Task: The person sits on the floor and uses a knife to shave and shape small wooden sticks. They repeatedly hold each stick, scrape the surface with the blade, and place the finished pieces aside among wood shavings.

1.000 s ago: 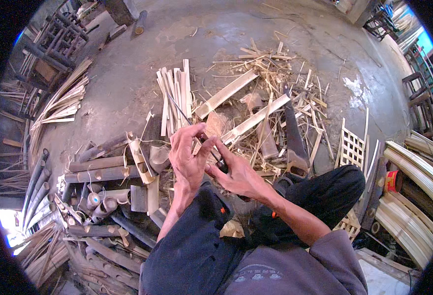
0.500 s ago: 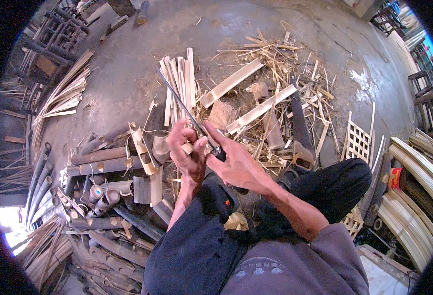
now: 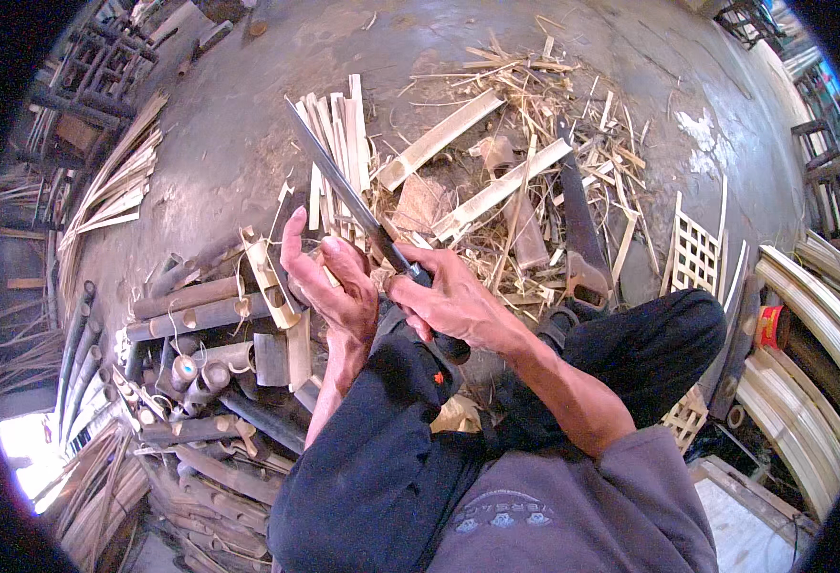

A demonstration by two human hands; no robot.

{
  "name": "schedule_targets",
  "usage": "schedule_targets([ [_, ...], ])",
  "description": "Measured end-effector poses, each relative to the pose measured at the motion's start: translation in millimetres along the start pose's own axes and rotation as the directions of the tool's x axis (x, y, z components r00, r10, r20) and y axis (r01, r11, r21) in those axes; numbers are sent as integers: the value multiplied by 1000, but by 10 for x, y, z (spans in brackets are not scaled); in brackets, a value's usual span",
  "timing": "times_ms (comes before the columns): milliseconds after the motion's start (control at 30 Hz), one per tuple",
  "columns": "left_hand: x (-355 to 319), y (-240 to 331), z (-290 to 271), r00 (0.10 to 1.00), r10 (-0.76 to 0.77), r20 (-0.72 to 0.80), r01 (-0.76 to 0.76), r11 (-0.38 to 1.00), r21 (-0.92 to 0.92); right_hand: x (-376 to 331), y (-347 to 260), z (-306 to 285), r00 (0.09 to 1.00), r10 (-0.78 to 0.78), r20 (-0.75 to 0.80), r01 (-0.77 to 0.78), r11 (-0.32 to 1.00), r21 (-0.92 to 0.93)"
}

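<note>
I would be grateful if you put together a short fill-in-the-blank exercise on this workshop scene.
1. The long-bladed knife has its handle gripped in the person's ____ hand.
2. The colour of that handle is ____.
3. From the person's viewpoint, the pale bamboo strips nearest the blade lie to the ____ of the handsaw.

Missing words: right; black; left.
</note>
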State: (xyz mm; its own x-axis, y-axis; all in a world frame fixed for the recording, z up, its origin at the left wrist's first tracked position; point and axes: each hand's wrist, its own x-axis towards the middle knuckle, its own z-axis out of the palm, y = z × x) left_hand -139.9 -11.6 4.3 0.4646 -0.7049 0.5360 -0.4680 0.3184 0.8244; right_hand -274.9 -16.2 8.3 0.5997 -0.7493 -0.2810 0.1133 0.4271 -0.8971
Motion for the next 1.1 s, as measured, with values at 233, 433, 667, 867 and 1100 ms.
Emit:
schedule_targets([
  [233,66,-45,-103,992,-102,68,106,993,-50,4,-90,-164,999,8,-43,-3,994,109],
  [433,161,-188,-227,996,-79,40,78,997,29,-18,-104,-260,992,69,-108,-52,988,148],
  [667,111,-75,-175,996,-24,84,41,978,-204,23,557,95,963,-221,-152,90,801,-592],
  [867,102,-149,-335,986,-134,-103,120,984,-128,473,1243,20,978,-154,-144,-7,659,-752],
  [1100,55,-360,-519,951,-114,-286,150,983,108,683,1632,92,994,-98,41,101,753,-650],
])
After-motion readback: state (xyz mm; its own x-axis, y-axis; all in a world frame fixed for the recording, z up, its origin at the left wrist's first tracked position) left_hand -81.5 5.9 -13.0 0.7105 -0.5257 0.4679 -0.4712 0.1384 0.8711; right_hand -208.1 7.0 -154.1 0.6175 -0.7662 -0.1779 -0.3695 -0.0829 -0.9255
